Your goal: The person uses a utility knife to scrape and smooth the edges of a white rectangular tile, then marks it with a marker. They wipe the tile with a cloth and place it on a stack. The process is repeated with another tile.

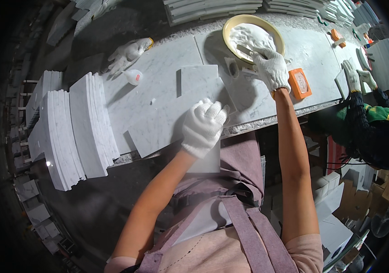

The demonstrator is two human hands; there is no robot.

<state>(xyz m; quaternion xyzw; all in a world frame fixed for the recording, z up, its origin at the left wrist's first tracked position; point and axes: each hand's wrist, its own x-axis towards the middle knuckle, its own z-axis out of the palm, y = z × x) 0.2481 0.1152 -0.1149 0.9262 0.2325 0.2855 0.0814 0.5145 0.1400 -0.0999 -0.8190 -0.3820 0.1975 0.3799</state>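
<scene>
My right hand (pixel 272 72), in a white knit glove, is closed around a putty knife (pixel 243 48). Its flat blade reaches into a yellow bowl (pixel 226 35) of white powder or paste. The fingers of my left hand (pixel 203 126), gloved too, are curled over a pale marble tile (pixel 209 162) at the table's near edge. The tile's lower part shows below the hand, in front of my apron; its upper part is hidden. Just beyond my left hand, larger grey-white marble tiles (pixel 160 120) lie overlapping on the worktop.
Stacked tiles (pixel 93 123) stand at the left. A squeeze bottle (pixel 134 77) and a loose glove (pixel 129 53) lie nearby. An orange box (pixel 300 84) sits right of my wrist. At the far right, a co-worker's gloved hands (pixel 353 76) touch the worktop. More slabs (pixel 212 7) are piled behind.
</scene>
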